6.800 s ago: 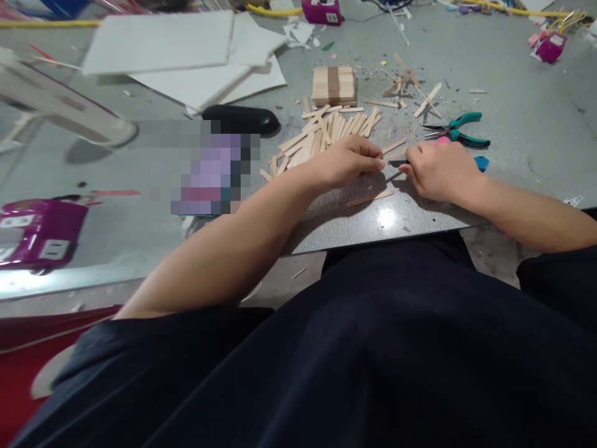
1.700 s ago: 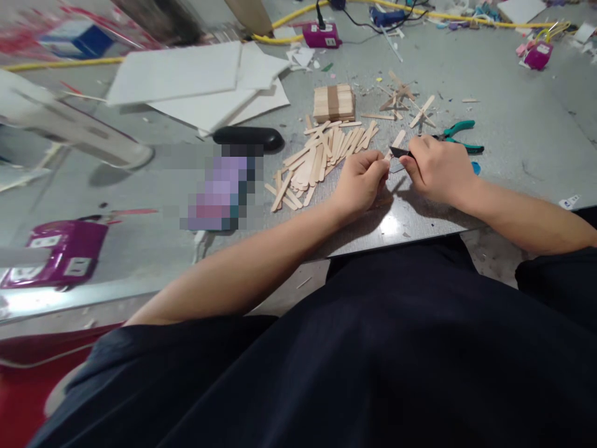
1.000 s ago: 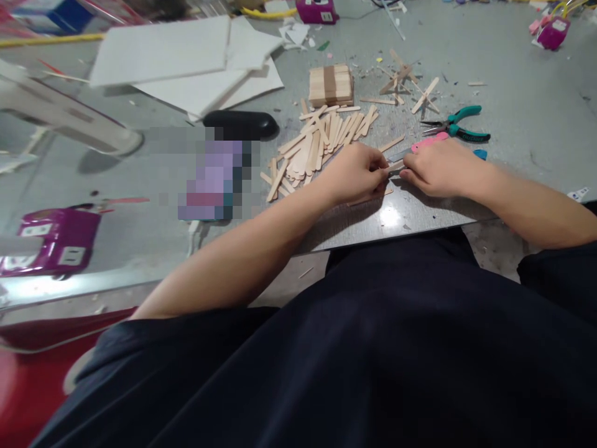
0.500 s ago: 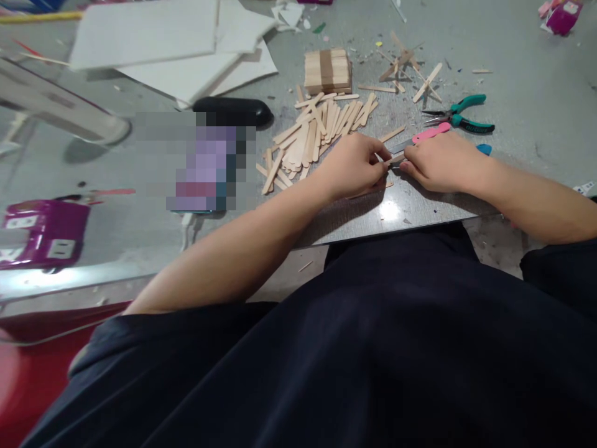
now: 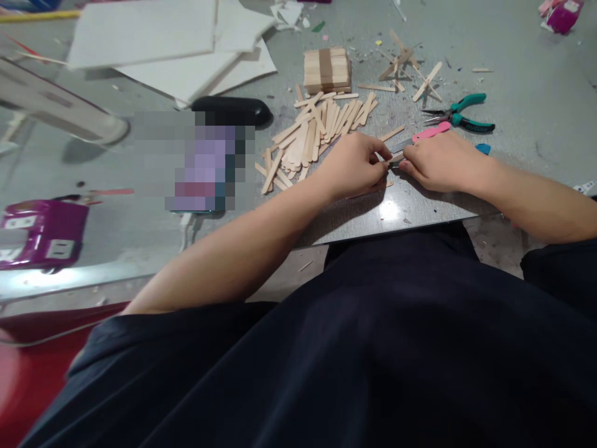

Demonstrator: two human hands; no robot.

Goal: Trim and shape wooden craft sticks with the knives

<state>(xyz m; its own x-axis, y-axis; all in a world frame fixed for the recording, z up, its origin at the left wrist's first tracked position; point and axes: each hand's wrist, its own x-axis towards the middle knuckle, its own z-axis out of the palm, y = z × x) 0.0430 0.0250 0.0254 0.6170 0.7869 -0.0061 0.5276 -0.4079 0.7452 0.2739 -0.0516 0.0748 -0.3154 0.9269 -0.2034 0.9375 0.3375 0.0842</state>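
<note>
Close to the table's front edge, my left hand (image 5: 355, 163) is closed, its thumb and fingertips pinching a wooden craft stick (image 5: 396, 158). The same thin stick runs across to my right hand (image 5: 436, 163), whose curled fingers grip its other end. Most of the stick is hidden by the fingers. Just beyond my right hand lies a pink-handled cutter (image 5: 431, 132) with a grey blade pointing left. A blue tip (image 5: 483, 149) shows behind my right wrist; what it belongs to is hidden. Another craft stick (image 5: 388, 185) lies partly under my left hand.
Loose craft sticks (image 5: 308, 140) are heaped beyond my left hand, with a banded bundle (image 5: 327, 70) behind. Green-handled pliers (image 5: 459, 115) lie at the right. Further left are a blurred phone (image 5: 203, 168), a black case (image 5: 233, 112), white boards (image 5: 144, 37) and a purple box (image 5: 65, 230).
</note>
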